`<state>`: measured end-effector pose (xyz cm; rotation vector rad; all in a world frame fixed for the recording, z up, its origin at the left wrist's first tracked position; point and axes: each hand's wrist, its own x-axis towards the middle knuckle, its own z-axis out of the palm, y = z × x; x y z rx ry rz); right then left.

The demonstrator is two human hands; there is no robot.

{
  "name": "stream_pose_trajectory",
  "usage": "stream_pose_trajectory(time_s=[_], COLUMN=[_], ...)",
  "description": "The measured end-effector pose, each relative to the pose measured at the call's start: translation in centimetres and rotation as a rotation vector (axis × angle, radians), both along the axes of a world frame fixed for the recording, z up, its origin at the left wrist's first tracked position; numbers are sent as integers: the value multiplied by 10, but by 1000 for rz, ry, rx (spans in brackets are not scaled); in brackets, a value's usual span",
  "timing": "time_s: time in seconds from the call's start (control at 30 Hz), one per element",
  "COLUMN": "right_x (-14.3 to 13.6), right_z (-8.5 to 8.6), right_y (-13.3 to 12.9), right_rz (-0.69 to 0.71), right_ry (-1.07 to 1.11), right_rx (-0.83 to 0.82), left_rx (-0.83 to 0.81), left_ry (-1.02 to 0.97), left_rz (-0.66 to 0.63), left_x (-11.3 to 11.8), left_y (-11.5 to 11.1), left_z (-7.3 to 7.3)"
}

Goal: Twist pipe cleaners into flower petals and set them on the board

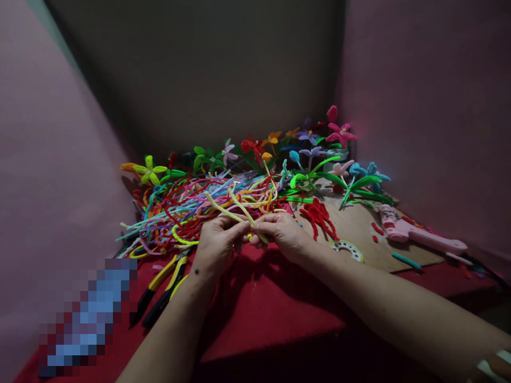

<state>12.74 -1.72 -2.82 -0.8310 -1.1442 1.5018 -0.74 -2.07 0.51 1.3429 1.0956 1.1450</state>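
Pale yellow pipe cleaners point(240, 205) cross between my two hands, their free ends pointing up and away from me. My left hand point(223, 236) pinches them between thumb and fingers. Close against it, my right hand point(281, 231) also has its thumb and fingers closed on the yellow stems. A short yellow bit shows below the fingertips, partly hidden by them. Just beyond my hands lies a big tangled heap of multicoloured pipe cleaners point(187, 205). Beside my left wrist rest pliers with yellow and black handles point(163, 282).
Finished pipe-cleaner flowers point(149, 171) line the back. Right of my hands, a cardboard sheet point(359, 229) carries red looped pipe cleaners point(318, 217), a white tape ring point(346, 250) and a pink glue gun point(423, 234). A red cloth point(271, 308) covers the table; pink walls stand on both sides.
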Motion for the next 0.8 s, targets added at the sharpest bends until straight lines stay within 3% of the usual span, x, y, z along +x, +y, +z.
stream_pose_trajectory(time_s=[0.2, 0.4, 0.53, 0.7, 0.8], right_x=[3, 6, 9, 10, 10], right_z=[-2, -2, -1, 3, 6], right_y=[4, 5, 6, 3, 1], right_rz=[20, 110, 160, 189, 161], right_ry=[20, 56, 48, -57, -172], right_rx=[6, 35, -8, 62, 107], left_rx=[169, 667, 885, 1071, 1065], left_ry=[127, 353, 529, 781, 923], left_rz=[-8, -32, -57, -79, -138], left_x=[-4, -14, -21, -25, -24], left_y=[2, 12, 17, 17, 13], left_z=[-4, -12, -13, -6, -1])
